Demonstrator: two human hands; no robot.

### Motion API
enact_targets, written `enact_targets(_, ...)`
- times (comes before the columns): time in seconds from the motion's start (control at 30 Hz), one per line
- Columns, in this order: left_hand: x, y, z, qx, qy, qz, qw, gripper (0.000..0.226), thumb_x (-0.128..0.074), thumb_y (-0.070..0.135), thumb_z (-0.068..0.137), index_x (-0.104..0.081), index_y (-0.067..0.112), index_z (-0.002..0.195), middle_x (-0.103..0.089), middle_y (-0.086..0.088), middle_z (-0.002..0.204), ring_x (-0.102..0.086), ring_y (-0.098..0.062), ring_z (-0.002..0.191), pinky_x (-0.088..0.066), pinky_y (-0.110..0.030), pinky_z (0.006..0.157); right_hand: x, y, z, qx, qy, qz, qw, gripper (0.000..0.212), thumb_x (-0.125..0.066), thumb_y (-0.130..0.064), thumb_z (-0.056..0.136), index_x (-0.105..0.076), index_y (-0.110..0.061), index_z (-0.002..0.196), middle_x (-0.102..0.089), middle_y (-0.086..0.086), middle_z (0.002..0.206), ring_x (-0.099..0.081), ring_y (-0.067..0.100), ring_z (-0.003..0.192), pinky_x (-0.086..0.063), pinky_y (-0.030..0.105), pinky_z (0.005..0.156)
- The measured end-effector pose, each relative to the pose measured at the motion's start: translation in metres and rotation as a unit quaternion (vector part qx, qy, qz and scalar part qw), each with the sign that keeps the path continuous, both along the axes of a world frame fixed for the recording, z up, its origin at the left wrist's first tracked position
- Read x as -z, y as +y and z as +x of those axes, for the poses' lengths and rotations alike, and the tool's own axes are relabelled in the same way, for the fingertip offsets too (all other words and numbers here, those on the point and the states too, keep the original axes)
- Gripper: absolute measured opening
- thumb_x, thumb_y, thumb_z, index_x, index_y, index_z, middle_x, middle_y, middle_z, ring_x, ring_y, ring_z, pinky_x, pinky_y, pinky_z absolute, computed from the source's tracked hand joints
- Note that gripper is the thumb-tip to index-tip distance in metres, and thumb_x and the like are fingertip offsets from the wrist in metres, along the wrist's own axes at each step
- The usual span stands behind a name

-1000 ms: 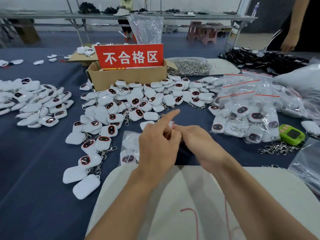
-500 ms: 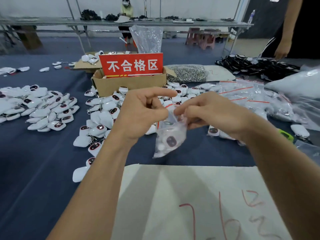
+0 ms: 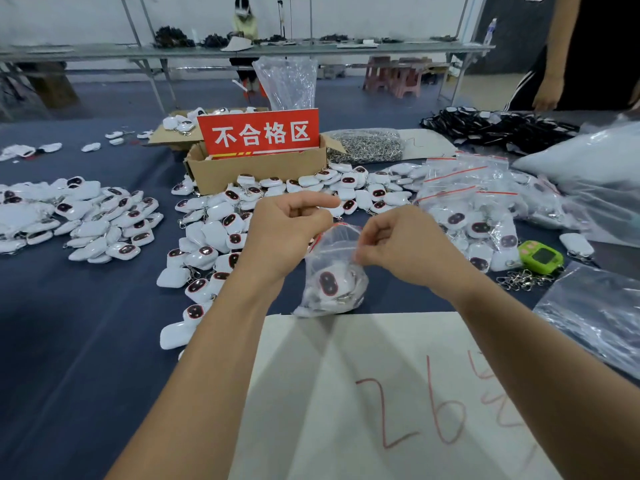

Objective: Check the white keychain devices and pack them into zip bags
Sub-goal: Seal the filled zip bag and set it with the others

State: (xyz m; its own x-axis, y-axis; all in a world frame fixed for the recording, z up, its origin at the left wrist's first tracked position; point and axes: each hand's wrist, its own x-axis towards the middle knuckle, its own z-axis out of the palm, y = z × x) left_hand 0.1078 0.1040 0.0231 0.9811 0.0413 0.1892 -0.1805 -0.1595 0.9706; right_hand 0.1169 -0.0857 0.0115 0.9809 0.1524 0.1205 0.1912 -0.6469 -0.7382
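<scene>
1. White keychain device [image 3: 328,284] sits inside the zip bag [image 3: 332,244], held over the tabletop [image 3: 86,341].
2. Left hand [image 3: 287,237] and right hand [image 3: 408,251] fingers pinch the bag's top.
3. I think the zip needs pressing closed next.

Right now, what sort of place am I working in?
Probably a factory inspection-and-packing floor: heaps of white plastic keychain devices on the dark blue table, a brown cardboard box bearing a red rejects sign, and a pile of clear filled zip bags.
</scene>
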Motion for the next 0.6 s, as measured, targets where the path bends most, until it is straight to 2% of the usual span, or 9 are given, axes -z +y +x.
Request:
enact_targets(0.07, 0.005, 0.002, -0.01, 0.014, 0.025, 0.003, 1.0, 0.029, -0.077, 0.02, 0.087, -0.078, 0.028, 0.115, -0.076, 0.015, 0.087, -0.066, 0.005, 0.073, -0.045, -0.005, 0.063, -0.006, -0.003, -0.001, 0.041, -0.025, 0.008, 0.999, 0.015, -0.09, -0.026, 0.066, -0.076, -0.027, 0.065, -0.07, -0.009, 0.058, -0.057, -0.002, 0.049, -0.044, 0.016, 0.049)
enact_targets(0.13, 0.018, 0.006, -0.02, 0.026, 0.011, 0.083, 0.996, 0.053, -0.086, 0.03, 0.075, -0.07, 0.041, 0.124, -0.073, 0.022, 0.104, -0.066, 0.011, 0.09, -0.048, -0.006, 0.069, -0.009, -0.006, -0.004, 0.069, -0.058, 0.018, 0.996, 0.015, -0.09, -0.031, 0.064, -0.075, -0.031, 0.064, -0.067, -0.012, 0.054, -0.056, -0.002, 0.046, -0.038, 0.01, 0.043)
enact_targets(0.2, 0.028, 0.003, -0.026, 0.002, -0.006, 0.086, 0.996, 0.046, -0.083, 0.019, 0.07, -0.076, 0.042, 0.11, -0.076, 0.019, 0.097, -0.069, 0.004, 0.081, -0.053, -0.017, 0.069, -0.011, -0.006, -0.009, 0.072, -0.079, 0.017, 0.994, 0.016, -0.09, -0.033, 0.063, -0.074, -0.029, 0.061, -0.065, -0.013, 0.052, -0.055, -0.003, 0.045, -0.037, 0.008, 0.043)
enact_targets(0.3, 0.034, -0.011, -0.024, -0.063, 0.026, -0.051, 0.996, 0.027, -0.079, 0.003, 0.08, -0.082, 0.029, 0.085, -0.079, 0.003, 0.082, -0.073, -0.011, 0.073, -0.059, -0.031, 0.072, -0.009, -0.007, -0.012, 0.071, -0.089, 0.034, 0.993, 0.018, -0.091, -0.032, 0.064, -0.074, -0.028, 0.06, -0.066, -0.013, 0.053, -0.055, -0.002, 0.046, -0.039, 0.009, 0.047)
enact_targets(0.37, 0.037, -0.016, -0.018, -0.07, 0.038, -0.101, 0.992, 0.019, -0.082, 0.006, 0.083, -0.081, 0.025, 0.087, -0.08, 0.001, 0.084, -0.074, -0.011, 0.077, -0.059, -0.027, 0.073, -0.003, -0.01, -0.013, 0.059, -0.069, 0.11, 0.99, 0.016, -0.09, -0.02, 0.068, -0.076, -0.028, 0.067, -0.071, -0.009, 0.063, -0.059, 0.0, 0.056, -0.047, 0.015, 0.058)
enact_targets(0.43, 0.039, -0.017, -0.013, -0.055, 0.044, -0.127, 0.989, 0.017, -0.084, 0.006, 0.082, -0.081, 0.022, 0.088, -0.08, -0.001, 0.085, -0.074, -0.01, 0.077, -0.057, -0.022, 0.07, 0.005, -0.015, -0.016, 0.042, -0.047, 0.181, 0.981, 0.028, -0.08, -0.003, 0.073, -0.079, -0.029, 0.085, -0.076, -0.006, 0.077, -0.064, 0.005, 0.069, -0.052, 0.021, 0.07)
enact_targets(0.5, 0.04, -0.015, -0.009, -0.045, 0.053, -0.133, 0.989, 0.019, -0.085, 0.005, 0.08, -0.081, 0.022, 0.088, -0.08, -0.002, 0.086, -0.074, -0.012, 0.077, -0.057, -0.022, 0.07, 0.014, -0.02, -0.017, 0.052, -0.016, 0.212, 0.976, 0.04, -0.075, -0.005, 0.077, -0.076, -0.031, 0.107, -0.077, -0.003, 0.079, -0.064, 0.007, 0.07, -0.053, 0.023, 0.076)
enact_targets(0.53, 0.042, -0.014, -0.008, -0.041, 0.056, -0.126, 0.99, 0.02, -0.086, 0.005, 0.079, -0.082, 0.021, 0.089, -0.08, -0.002, 0.087, -0.074, -0.012, 0.078, -0.058, -0.022, 0.071, 0.018, -0.022, -0.017, 0.065, -0.002, 0.224, 0.972, 0.038, -0.076, -0.01, 0.078, -0.076, -0.033, 0.109, -0.077, -0.002, 0.076, -0.062, 0.008, 0.067, -0.053, 0.024, 0.075)
enact_targets(0.6, 0.043, -0.011, -0.007, -0.037, 0.058, -0.103, 0.992, 0.02, -0.086, 0.005, 0.078, -0.082, 0.019, 0.091, -0.08, -0.001, 0.086, -0.075, -0.012, 0.079, -0.058, -0.023, 0.071, 0.021, -0.023, -0.014, 0.089, 0.016, 0.257, 0.962, 0.022, -0.079, -0.015, 0.077, -0.081, -0.032, 0.091, -0.076, 0.0, 0.07, -0.06, 0.009, 0.059, -0.052, 0.024, 0.066)
